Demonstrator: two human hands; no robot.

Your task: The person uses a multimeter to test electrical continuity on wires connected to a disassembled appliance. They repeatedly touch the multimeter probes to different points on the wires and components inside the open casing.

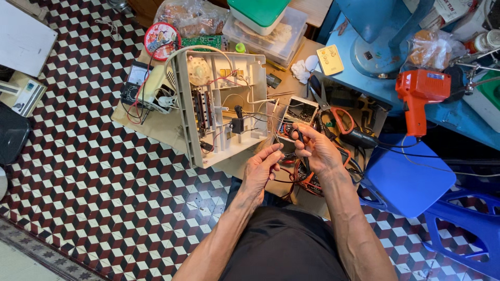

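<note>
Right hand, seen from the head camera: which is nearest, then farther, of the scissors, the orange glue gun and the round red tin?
From the right hand:
1. Scissors, just above it.
2. Orange glue gun, on the blue table at the image's right.
3. Round red tin, image's top left.

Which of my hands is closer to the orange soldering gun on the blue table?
Right. Your right hand is nearer the orange soldering gun, which lies up and to its right on the blue table. Your left hand is further away, beside the opened cream appliance casing.

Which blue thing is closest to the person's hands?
The flat blue plastic stool seat, just beside the right hand. The blue table under the orange tool is farther up, and the other blue stool lies farther to the side.
</note>
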